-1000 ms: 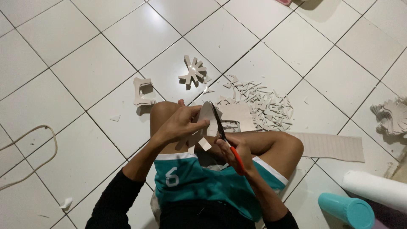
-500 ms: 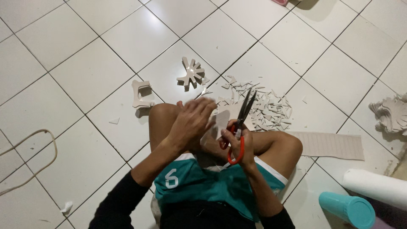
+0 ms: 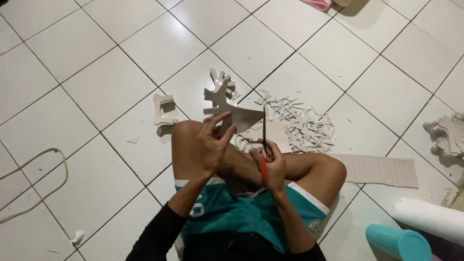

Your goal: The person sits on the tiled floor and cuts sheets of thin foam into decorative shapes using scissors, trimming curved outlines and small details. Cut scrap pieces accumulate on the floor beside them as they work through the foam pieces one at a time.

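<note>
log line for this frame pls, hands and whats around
left hand holds grey cutout sheet | right hand works orange-handled scissors at sheet edge | offcut pile on tiled floor

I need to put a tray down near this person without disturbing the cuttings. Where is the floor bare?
Bare tiles lie left of the bent knee, between the small cut-out and the cord, and across the top left. It is crowded ahead and right: the scrap pile, the cardboard strip, the white roll and the teal tube.
</note>
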A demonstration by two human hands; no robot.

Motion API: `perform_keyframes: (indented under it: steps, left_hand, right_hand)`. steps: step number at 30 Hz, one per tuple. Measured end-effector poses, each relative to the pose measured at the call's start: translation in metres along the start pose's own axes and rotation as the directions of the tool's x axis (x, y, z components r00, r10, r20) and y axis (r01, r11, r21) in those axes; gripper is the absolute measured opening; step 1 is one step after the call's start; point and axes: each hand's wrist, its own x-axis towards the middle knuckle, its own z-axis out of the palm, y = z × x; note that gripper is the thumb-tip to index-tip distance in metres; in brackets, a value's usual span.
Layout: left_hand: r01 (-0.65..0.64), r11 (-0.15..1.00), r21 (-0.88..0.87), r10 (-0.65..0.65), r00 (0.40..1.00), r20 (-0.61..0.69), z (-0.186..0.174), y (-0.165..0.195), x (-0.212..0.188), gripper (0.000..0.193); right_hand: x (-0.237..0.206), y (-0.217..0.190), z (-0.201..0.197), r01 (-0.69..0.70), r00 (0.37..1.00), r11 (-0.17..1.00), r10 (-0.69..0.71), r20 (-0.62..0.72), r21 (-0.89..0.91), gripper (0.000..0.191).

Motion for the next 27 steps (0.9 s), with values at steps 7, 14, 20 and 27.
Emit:
perform_keyframes:
  steps: [7,14,20,27]
  left_hand:
    - [0.007,1.0,-0.008,-0.008,0.999,-0.043,-0.02,0.022,0.017,0.043]
    - [0.059,0.998,-0.011,-0.058,0.997,0.043,-0.005,0.033,-0.007,0.045]
    - [0.006,0.999,-0.042,-0.004,0.999,0.037,-0.004,0.032,-0.01,0.045]
    - [0.026,0.999,-0.025,-0.025,0.998,0.054,-0.003,0.026,-0.008,0.046]
  right_hand:
    - [-0.041,-0.015,0.001,-0.162,0.961,0.931,0.225,0.164,-0.327,0.062]
    - [-0.026,-0.029,0.009,-0.002,0.946,0.941,0.111,0.303,-0.338,0.062]
    - [-0.024,-0.035,0.013,0.0,0.955,0.933,0.106,0.277,-0.36,0.059]
    - [-0.024,-0.032,0.01,0.012,0.968,0.943,0.073,0.24,-0.333,0.051]
